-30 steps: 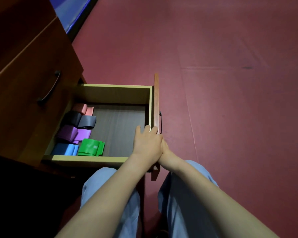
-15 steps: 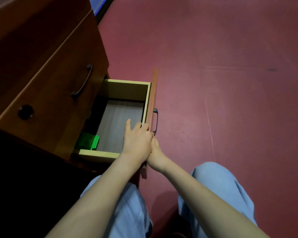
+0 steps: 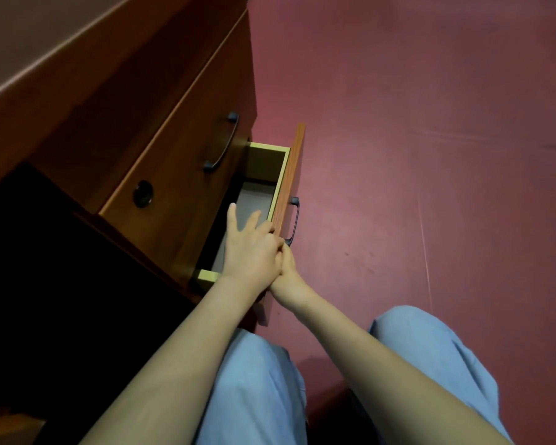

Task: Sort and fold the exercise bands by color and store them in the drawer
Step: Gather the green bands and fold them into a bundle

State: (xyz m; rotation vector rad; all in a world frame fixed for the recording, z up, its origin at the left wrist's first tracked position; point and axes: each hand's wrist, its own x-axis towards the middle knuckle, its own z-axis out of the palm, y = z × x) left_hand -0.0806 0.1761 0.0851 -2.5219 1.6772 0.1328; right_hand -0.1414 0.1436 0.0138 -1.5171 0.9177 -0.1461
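Left hand [image 3: 251, 252] fingers spread on drawer front [image 3: 294, 175], right hand [image 3: 289, 273] beside it, grip unclear, closed upper drawer [image 3: 187, 149] above

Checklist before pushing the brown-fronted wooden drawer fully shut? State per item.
1. Left hand out of the gap: not ok. Two fingers reach over the interior of the open brown-fronted wooden drawer.
2. Right hand away from the pinch line: cannot tell. It is mostly hidden behind the left hand, by the dark metal drawer handle.
3. Folded bands all inside and lying flat: cannot tell. Only bare grey drawer floor shows.
4. Nothing poking over the drawer rim: ok in the visible part.
5. Upper brown drawer shut: ok.
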